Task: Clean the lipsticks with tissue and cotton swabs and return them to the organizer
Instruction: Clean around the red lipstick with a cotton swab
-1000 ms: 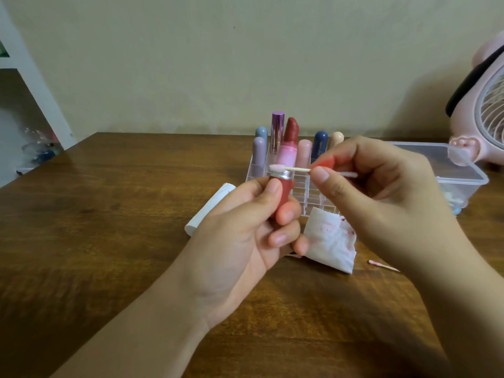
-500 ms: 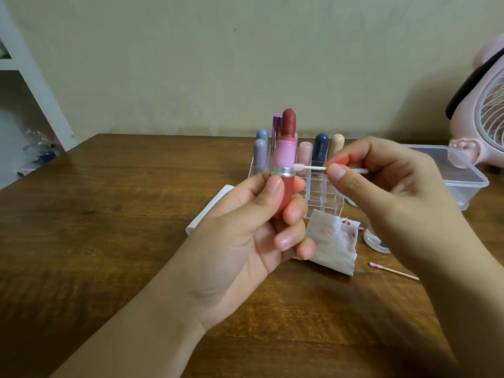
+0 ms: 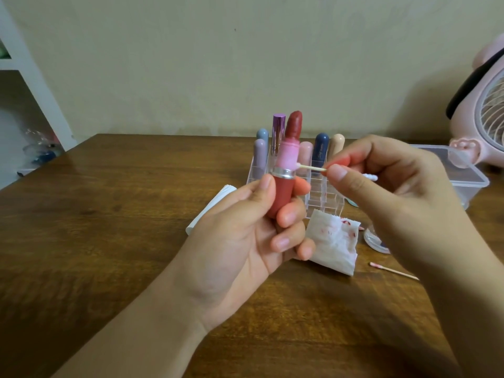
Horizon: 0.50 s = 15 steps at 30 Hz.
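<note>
My left hand (image 3: 240,238) grips an uncapped lipstick (image 3: 286,167) upright by its red base; the pink inner tube and dark red bullet stick up above a silver ring. My right hand (image 3: 387,192) pinches a cotton swab (image 3: 311,167) between thumb and forefinger, and the swab's tip touches the right side of the pink tube just above the silver ring. Behind them stands the clear organizer (image 3: 319,192) with several capped lipsticks in its back slots. A folded tissue (image 3: 334,242) smeared with red lies on the table below my hands.
A used swab (image 3: 392,270) lies on the wooden table (image 3: 109,241) at the right, near a small round lid (image 3: 375,238). A clear plastic box (image 3: 463,178) and a pink fan (image 3: 482,118) stand at the far right. A white tissue pack (image 3: 210,208) lies left of the organizer.
The lipstick has been raised and turned. The swab tip moved from the left of the silver ring to the right side of the pink tube.
</note>
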### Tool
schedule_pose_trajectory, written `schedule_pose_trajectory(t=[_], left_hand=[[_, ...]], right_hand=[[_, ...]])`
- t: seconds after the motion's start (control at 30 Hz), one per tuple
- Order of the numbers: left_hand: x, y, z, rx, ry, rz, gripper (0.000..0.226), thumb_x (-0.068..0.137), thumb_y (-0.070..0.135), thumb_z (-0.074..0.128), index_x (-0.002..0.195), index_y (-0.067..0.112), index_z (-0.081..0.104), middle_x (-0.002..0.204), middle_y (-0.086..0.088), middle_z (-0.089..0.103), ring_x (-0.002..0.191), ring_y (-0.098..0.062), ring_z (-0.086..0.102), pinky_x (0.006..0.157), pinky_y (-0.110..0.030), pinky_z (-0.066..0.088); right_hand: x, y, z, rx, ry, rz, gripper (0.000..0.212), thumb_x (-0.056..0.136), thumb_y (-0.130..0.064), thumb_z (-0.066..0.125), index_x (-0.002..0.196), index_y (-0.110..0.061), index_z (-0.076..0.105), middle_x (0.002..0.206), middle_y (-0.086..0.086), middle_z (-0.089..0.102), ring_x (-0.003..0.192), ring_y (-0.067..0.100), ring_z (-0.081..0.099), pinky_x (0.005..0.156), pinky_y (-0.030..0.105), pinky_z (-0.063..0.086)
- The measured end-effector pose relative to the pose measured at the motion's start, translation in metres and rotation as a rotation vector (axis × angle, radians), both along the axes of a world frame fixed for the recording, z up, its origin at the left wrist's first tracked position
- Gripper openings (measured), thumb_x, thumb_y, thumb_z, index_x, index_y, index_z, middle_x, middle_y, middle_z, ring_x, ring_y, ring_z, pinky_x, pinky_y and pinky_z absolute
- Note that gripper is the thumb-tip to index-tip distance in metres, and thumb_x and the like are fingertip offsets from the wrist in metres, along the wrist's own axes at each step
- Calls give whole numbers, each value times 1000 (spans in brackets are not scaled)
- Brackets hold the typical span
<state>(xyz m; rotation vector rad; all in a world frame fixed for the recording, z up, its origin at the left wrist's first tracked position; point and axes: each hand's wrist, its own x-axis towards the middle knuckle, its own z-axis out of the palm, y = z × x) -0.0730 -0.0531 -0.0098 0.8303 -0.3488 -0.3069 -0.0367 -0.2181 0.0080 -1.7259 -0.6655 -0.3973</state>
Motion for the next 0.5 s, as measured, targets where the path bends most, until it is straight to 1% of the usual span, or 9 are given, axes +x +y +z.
schedule_pose_trajectory(t=[0.1, 0.23, 0.37, 0.43, 0.5], left_hand=[[1, 1, 0, 0, 2, 11, 31, 89, 28, 45, 86, 8, 69, 66, -3, 45, 51, -11, 37, 53, -27, 47], [1, 1, -1, 21, 10, 14, 31, 89, 28, 46, 88, 7, 68, 66, -3, 44, 51, -11, 38, 53, -27, 47], [0, 0, -2, 34, 9, -2, 29, 90, 28, 45, 95, 5, 63, 66, -3, 43, 51, -11, 38, 55, -27, 47], [0, 0, -1, 32, 9, 4, 26, 89, 28, 47, 98, 5, 57, 66, -2, 43, 52, -11, 37, 55, -27, 47], [0, 0, 0, 43, -3, 25, 19, 88, 24, 48, 97, 8, 51, 66, -2, 42, 51, -11, 36, 54, -27, 47]], right_hand=[[1, -1, 1, 32, 9, 19, 7, 79, -17, 63, 72, -18, 64, 65, -2, 60, 63, -1, 54, 60, 12, 42], [-1, 0, 1, 32, 10, 34, 8, 79, -18, 64, 71, -17, 65, 65, -4, 61, 62, 4, 52, 59, 16, 43], [-3, 5, 0, -28, -16, 32, 6, 80, -21, 64, 74, -18, 66, 68, -4, 66, 64, 3, 57, 62, 15, 45], [-2, 3, 1, -21, -10, 21, 7, 80, -20, 63, 73, -18, 65, 66, -3, 63, 61, 5, 53, 59, 15, 42], [0, 0, 1, -8, 5, 11, 8, 79, -20, 63, 72, -18, 65, 65, 1, 60, 60, 8, 49, 57, 17, 40]])
